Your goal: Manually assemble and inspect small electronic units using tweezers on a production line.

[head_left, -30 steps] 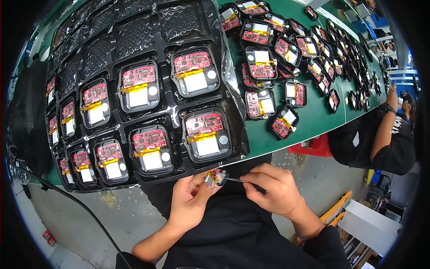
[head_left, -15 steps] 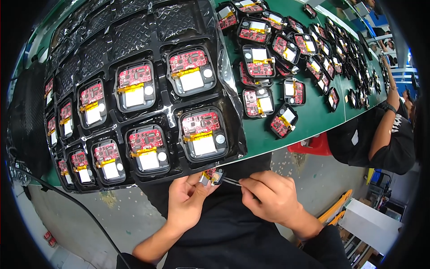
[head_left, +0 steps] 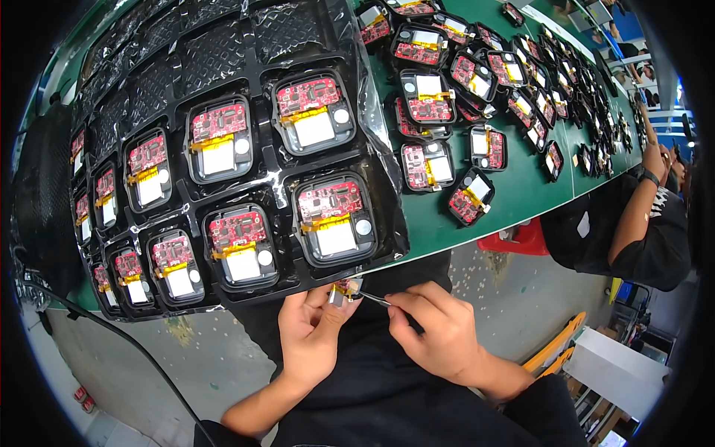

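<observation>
Green table [head_left: 441, 217]; device [head_left: 343, 293] in left fingers [head_left: 328, 325], tweezers [head_left: 375, 299] in right fingers [head_left: 408, 303]

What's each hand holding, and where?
Left hand: red-boarded device, by its left side. Right hand: slim metal tool, by the end away from the device.

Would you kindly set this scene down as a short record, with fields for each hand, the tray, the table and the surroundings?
Left hand: pinching a small electronic assembly
Right hand: holding slim metal tweezers, tip at the assembly; contact too small to tell
Tray: black plastic, nearer pockets holding open casings with red circuit boards
Table: green, with similar loose casings right of the tray
Surroundings: red stool and a co-worker's forearm, right
</observation>
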